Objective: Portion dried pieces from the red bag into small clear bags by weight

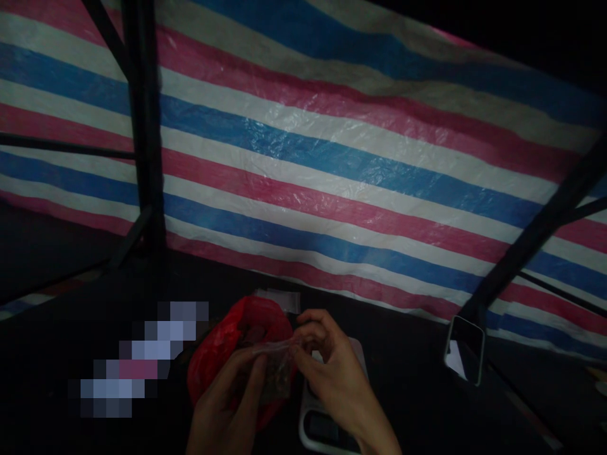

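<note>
Between my two hands is a small clear plastic bag (278,373) with dark contents that I cannot make out. My left hand (232,395) pinches its upper left edge between thumb and fingers. At the bag's upper right corner, the thumb and fingertips of my right hand (334,373) are closed on the plastic. Behind and left of the small bag stands an open red plastic bag (208,354) with dark things inside. A white digital scale (310,436) lies under my right hand, partly covered by it.
Some flat clear bags (284,299) lie behind the red bag. A phone (465,351) leans against a dark post at the right. Striped plastic sheeting (332,189) forms the back wall, with a dark metal post (147,126) at the left. A pixelated patch covers the left side.
</note>
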Demonstrator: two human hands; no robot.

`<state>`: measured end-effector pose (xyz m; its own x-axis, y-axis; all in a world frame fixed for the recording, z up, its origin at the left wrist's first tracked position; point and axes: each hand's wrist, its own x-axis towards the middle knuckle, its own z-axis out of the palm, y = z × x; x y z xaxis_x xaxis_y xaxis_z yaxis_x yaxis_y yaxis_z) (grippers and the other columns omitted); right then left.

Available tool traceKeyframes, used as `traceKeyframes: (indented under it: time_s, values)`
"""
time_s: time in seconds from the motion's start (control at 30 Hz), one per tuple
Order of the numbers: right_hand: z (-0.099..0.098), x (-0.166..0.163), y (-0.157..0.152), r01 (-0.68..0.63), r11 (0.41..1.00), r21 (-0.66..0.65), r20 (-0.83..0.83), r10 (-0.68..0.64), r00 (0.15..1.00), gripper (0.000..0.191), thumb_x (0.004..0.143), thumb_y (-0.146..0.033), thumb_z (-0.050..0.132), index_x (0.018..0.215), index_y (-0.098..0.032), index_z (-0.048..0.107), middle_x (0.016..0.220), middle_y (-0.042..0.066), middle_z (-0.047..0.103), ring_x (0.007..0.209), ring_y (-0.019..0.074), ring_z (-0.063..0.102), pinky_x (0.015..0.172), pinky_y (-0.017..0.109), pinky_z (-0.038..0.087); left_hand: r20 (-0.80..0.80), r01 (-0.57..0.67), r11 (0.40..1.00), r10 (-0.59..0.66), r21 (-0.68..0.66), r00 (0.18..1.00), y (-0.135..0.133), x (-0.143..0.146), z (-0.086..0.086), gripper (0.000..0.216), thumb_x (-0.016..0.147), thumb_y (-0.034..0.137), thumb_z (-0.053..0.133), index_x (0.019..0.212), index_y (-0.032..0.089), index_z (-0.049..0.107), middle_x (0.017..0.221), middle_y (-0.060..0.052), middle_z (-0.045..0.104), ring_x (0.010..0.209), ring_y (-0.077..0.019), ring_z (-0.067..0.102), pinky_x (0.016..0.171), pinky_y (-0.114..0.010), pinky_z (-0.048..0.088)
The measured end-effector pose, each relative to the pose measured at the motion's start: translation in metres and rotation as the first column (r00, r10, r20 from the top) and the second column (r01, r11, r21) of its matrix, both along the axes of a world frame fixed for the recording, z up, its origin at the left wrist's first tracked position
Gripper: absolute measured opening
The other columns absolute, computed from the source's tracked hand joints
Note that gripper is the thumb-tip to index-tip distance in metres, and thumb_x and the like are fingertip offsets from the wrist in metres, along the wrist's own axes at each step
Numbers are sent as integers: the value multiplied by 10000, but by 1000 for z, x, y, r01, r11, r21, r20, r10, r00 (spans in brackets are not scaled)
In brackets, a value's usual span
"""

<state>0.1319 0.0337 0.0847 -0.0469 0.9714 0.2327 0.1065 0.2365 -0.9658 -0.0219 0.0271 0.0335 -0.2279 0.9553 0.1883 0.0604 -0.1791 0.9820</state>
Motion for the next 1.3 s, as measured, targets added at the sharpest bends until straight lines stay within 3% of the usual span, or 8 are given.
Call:
traceKeyframes:
  time_s: [0.33, 0.53, 0.67, 0.93, 1.17, 1.3]
  values:
    - [4, 1, -1, 30, 1000, -2, -25, -30, 999, 274, 775, -134, 691, 1020, -222, 606, 827, -48, 655, 756, 113, 558, 698, 230, 441, -6, -22, 999, 22, 25, 1000, 3, 4, -8, 333, 783, 580, 641, 857, 283, 773, 872, -18, 804, 860, -237, 796, 872, -303, 649]
    - [-3, 2, 4, 26, 1000, -15, -71, -27, 997, 364, 775, -218, 731, 1112, -227, 593, 850, -40, 670, 769, 127, 582, 696, 247, 457, -1, -32, 999, 32, 15, 999, 3, 2, -11, 338, 780, 580, 658, 899, 284, 770, 927, -18, 811, 918, -245, 798, 891, -302, 644]
    - [-4, 3, 5, 21, 1000, -7, -94, -21, 995, 368, 767, -219, 733, 1108, -221, 596, 831, -45, 665, 762, 123, 584, 692, 244, 458, -19, -50, 999, 50, 12, 999, 2, 3, -9, 345, 785, 578, 642, 909, 285, 775, 961, -23, 822, 979, -253, 795, 949, -311, 626]
    - [5, 2, 3, 20, 999, 26, -100, -17, 995, 306, 747, -157, 729, 1018, -216, 599, 787, -55, 654, 720, 108, 558, 655, 225, 438, -23, -51, 998, 51, -23, 998, 3, 4, -5, 360, 757, 599, 645, 885, 287, 771, 928, -29, 826, 949, -267, 806, 895, -329, 652]
    - [-3, -3, 4, 10, 1000, -9, -42, -11, 999, 353, 794, -236, 705, 1133, -231, 609, 875, -38, 669, 787, 130, 582, 723, 249, 459, 18, -25, 998, 26, -58, 999, 5, 4, -3, 371, 718, 605, 666, 876, 292, 788, 891, -28, 829, 865, -260, 813, 860, -333, 667]
    - [-4, -9, 5, 34, 999, 1, -35, -33, 999, 297, 761, -180, 666, 1038, -253, 588, 827, -68, 609, 758, 123, 536, 703, 236, 434, 50, -5, 997, 9, -78, 999, 4, 4, -1, 390, 683, 612, 682, 870, 290, 798, 952, -37, 843, 927, -273, 814, 866, -335, 667]
